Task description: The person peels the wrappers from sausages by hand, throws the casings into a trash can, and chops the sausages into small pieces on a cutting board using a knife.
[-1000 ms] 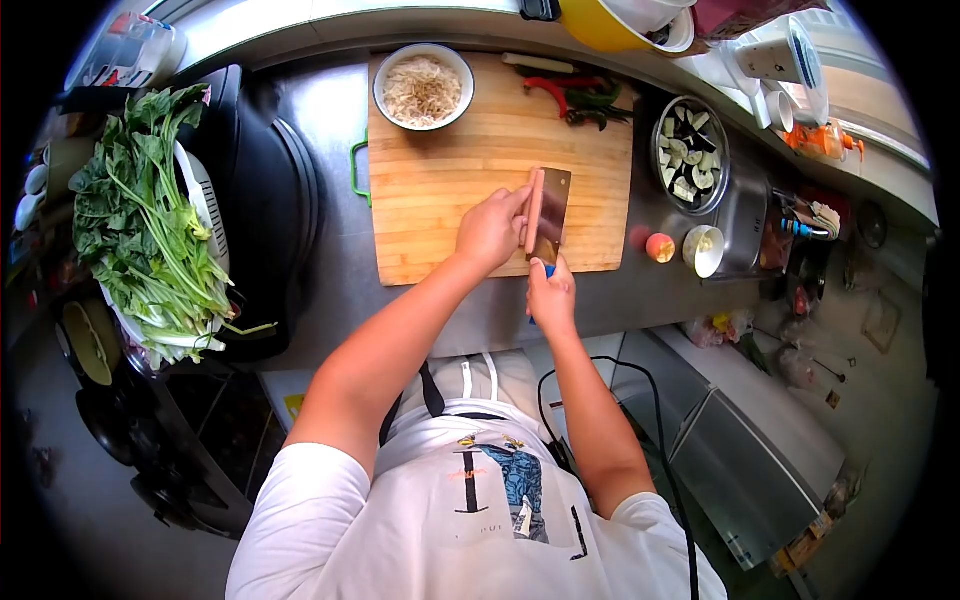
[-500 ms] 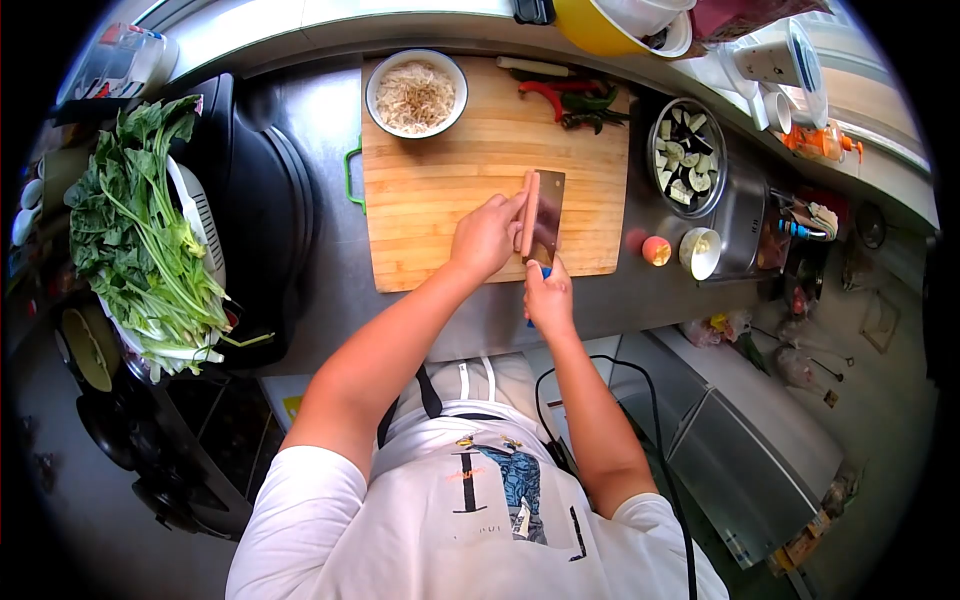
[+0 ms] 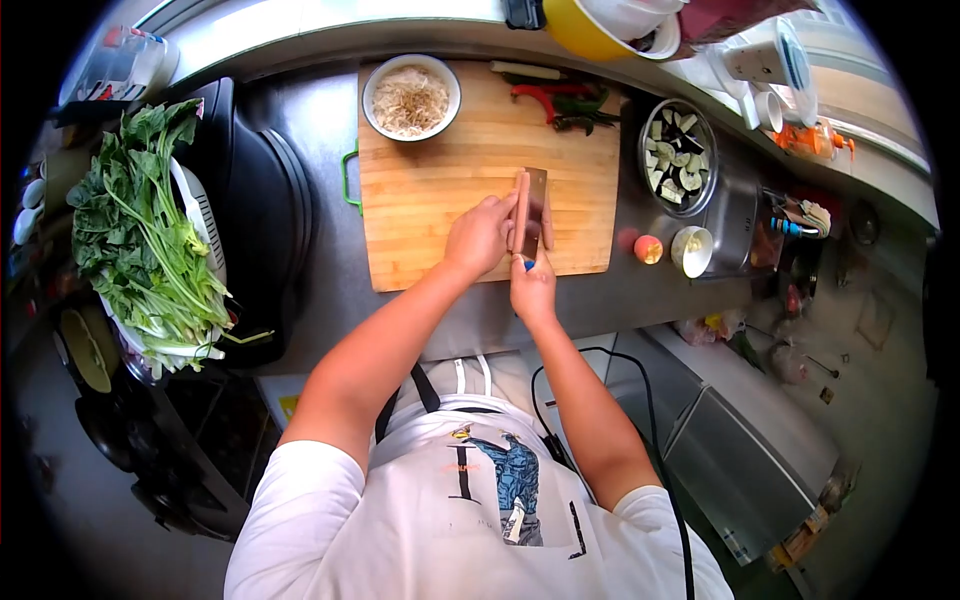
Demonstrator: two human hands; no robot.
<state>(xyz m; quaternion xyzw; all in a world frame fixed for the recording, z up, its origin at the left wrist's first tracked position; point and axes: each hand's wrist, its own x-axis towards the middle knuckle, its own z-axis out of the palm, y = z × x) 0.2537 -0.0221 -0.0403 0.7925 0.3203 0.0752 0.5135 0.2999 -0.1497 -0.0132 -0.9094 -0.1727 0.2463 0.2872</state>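
On the wooden cutting board [image 3: 425, 195], my left hand [image 3: 480, 238] steadies a long pink ham sausage [image 3: 519, 212] with its fingertips against the left side. A cleaver [image 3: 536, 205] stands with its blade along the sausage's right side. My right hand [image 3: 534, 289] is wrapped around its blue handle, which is mostly hidden. To the right of the blade, a long pink strip of sausage [image 3: 548, 228] shows on the board, partly covered by the cleaver.
A bowl of pale shreds [image 3: 411, 98] sits at the board's upper left; red and green chilies [image 3: 570, 105] lie at its upper right. Cut eggplant fills a metal dish [image 3: 680, 157] on the right, near a small white bowl [image 3: 691, 252]. Leafy greens [image 3: 150, 240] are heaped at left.
The cleaver and my right hand have shifted slightly left toward the sausage. A sausage strip now shows on the blade's right side. The whole view has shifted a little.
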